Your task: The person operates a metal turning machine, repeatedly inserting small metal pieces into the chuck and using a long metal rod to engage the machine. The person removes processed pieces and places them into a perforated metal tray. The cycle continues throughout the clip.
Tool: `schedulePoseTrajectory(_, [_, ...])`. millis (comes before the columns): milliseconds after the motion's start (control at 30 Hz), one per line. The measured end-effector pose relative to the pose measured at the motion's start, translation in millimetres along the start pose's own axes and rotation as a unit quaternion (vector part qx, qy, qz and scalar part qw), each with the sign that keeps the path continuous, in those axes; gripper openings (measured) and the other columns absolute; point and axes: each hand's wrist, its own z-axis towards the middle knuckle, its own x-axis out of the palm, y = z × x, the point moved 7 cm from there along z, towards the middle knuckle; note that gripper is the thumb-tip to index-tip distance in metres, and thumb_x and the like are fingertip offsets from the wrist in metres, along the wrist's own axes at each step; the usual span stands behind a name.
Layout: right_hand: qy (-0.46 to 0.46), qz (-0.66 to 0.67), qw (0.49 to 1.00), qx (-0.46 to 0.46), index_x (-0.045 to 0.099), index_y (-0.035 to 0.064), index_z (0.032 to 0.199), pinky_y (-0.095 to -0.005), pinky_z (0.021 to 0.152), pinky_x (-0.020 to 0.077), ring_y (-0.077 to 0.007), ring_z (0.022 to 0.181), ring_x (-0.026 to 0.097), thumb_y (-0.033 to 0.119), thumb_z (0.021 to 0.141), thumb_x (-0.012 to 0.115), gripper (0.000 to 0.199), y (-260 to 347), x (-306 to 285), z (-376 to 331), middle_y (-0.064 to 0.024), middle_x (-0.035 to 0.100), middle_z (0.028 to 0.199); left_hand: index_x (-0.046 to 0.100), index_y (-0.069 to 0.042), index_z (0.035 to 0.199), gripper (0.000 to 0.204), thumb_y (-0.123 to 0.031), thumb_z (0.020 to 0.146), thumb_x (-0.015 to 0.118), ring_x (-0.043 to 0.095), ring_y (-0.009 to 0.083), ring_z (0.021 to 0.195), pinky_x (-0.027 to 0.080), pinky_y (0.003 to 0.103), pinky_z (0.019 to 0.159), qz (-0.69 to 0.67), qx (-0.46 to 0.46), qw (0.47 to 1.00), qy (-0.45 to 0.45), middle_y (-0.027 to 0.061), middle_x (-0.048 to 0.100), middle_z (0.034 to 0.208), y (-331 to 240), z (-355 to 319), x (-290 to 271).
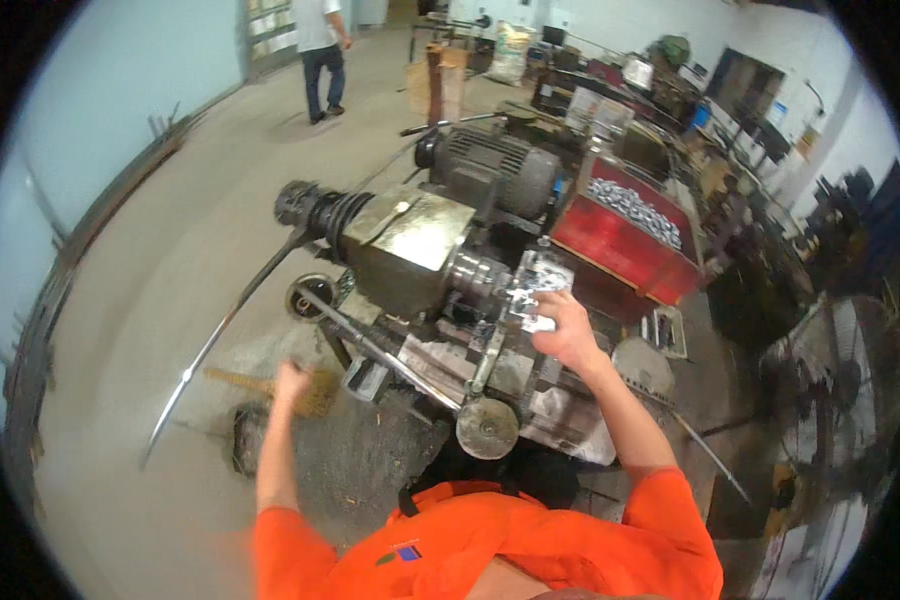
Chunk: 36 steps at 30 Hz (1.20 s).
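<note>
My right hand (567,332) is over the bright metal block (544,275) on the machine, fingers stretched and apart, thumb on the near side. The block sits just right of the round steel chuck (475,275) of a small lathe with a box-shaped headstock (400,245). My left hand (292,381) is low on the left, fingers curled. It appears in front of a yellow brush or broom (319,393); whether it touches that, or holds anything, I cannot make out. A long steel lever (205,355) slopes down left of this hand. A second bar (380,350) ends near a round metal knob (487,428).
Behind the lathe stands a ribbed motor (495,165). A red bin (625,245) of small silver parts (635,210) is beyond my right hand. A large caged fan (835,375) stands at the right. Another person (320,55) is on the floor at the far left.
</note>
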Motion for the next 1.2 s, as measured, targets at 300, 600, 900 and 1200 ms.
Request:
schedulePoseTrajectory(300, [-0.016,-0.076,0.941,0.329,0.067,0.0035,0.092,-0.0381,0.084,0.0466,-0.0329,0.095,0.057,0.009,0.054,0.064,0.039,-103.7,-104.9,-230.3,-0.016,0.062,0.103,0.062,-0.015,0.098,0.029,-0.026,0.072,0.067,0.063,0.0287,0.09,0.049,0.041,0.074,0.47,0.285,0.827,0.118,0.0081,0.064,0.101,-94.3,9.4,118.0])
schedulePoseTrajectory(600, [0.095,-0.347,0.716,0.599,0.052,0.0025,0.115,-0.0427,0.09,0.0423,-0.0359,0.109,0.05,0.014,0.063,0.065,0.055,-226.4,-194.2,-529.9,-0.0212,0.054,0.116,0.061,0.003,0.101,0.044,-0.033,0.077,0.067,0.063,0.0236,0.057,0.051,0.032,0.053,0.078,0.218,0.972,0.043,0.0142,0.065,0.075,-70.7,24.0,26.9])
schedulePoseTrajectory(900, [0.04,-0.41,0.673,0.614,0.06,0.0053,0.077,-0.0452,0.067,0.0498,-0.0342,0.077,0.063,0.024,0.059,0.065,0.027,-160.9,-141.8,-580.6,-0.0167,0.064,0.081,0.053,0.014,0.098,0.056,-0.041,0.086,0.056,0.062,0.023,0.051,0.053,0.03,0.046,-0.362,0.028,0.926,0.106,0.0164,0.061,0.071,-173.0,-19.9,3.0])
schedulePoseTrajectory(1200, [-0.185,0.125,0.68,0.698,0.062,-0.0024,0.084,-0.0317,0.057,0.0428,-0.0164,0.061,0.052,0.019,0.06,0.062,0.033,-27.6,5.6,-518.1,-0.0073,0.056,0.064,0.052,0.005,0.093,0.022,-0.015,0.084,0.054,0.052,0.0153,0.054,0.044,0.03,0.043,-0.35,0.051,0.934,-0.055,0.0083,0.056,0.071,-151.4,0.4,33.2])
